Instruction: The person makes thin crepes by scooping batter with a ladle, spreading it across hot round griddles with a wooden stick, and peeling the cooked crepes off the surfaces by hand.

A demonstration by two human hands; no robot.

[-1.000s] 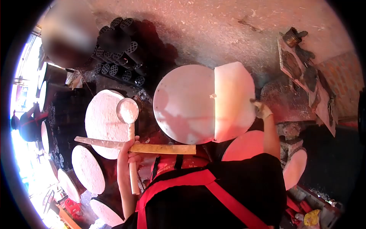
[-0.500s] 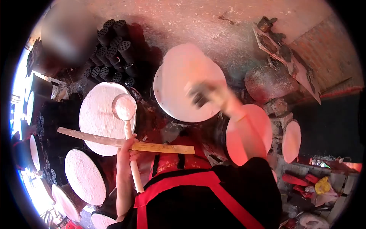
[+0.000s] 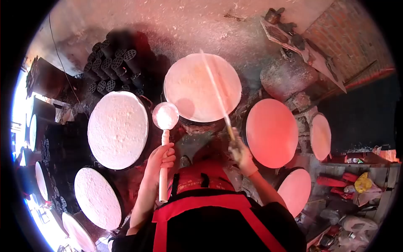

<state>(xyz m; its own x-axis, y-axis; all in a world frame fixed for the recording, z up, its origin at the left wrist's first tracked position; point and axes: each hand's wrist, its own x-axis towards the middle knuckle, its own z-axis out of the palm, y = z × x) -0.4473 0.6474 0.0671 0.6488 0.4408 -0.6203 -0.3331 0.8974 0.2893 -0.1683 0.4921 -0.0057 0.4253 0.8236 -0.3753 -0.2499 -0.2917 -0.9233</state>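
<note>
My left hand (image 3: pixel 160 158) is wrapped round the pale handle of a ladle (image 3: pixel 165 116), its round bowl raised and facing up. In my right hand (image 3: pixel 241 156) is a long, thin wooden spatula (image 3: pixel 217 90), blurred by motion. It reaches up and left across a round griddle (image 3: pixel 184 75) ahead of me. A pale, thin layer covers that griddle's surface. The ladle's bowl is above the gap between this griddle and a left griddle (image 3: pixel 117 130) with a bumpy white layer. Nearest my right forearm is a smooth pinkish griddle (image 3: pixel 272 133).
Stacked honeycomb coal briquettes (image 3: pixel 113 65) stand at the back left. More coated griddles, one at lower left (image 3: pixel 98 198) and one at lower right (image 3: pixel 295 192), curve round me. A cluttered board (image 3: pixel 300 46) leans at the back right. Red and yellow items (image 3: pixel 363 182) lie far right.
The spatula has passed from my left hand to my right. My right hand has drawn back from over the middle griddle. The ladle has moved right, away from the left griddle.
</note>
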